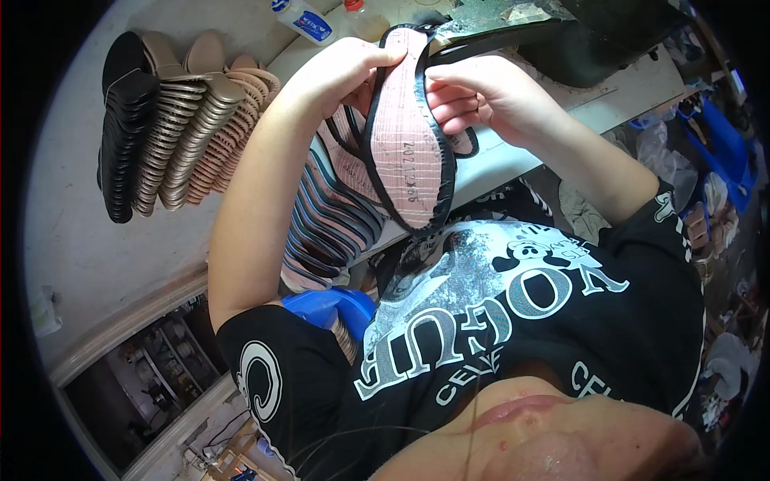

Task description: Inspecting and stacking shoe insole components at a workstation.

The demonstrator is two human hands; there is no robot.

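Observation:
A pink shoe insole (407, 140) with black edge binding is raised over the white tabletop, its pink face with faint lines and a stamp showing. My left hand (353, 72) grips its narrow upper part, thumb on the face and fingers mostly behind it. At the opposite edge, my right hand (481, 92) has its thumb and curled fingertips against the black binding. A small black tail of binding (431, 19) sticks out at the insole's top end. Below the left forearm lies a fanned stack of pink insoles (333, 220) with dark edges, partly covered by the held one.
Rows of black, gold and rose insoles (188, 104) stand at the left. A white-and-blue bottle (301, 20) and a red-capped bottle (365, 20) are at the back. Beside them sits a dark green machine (585, 52). A blue plastic piece (329, 305) shows below the stack.

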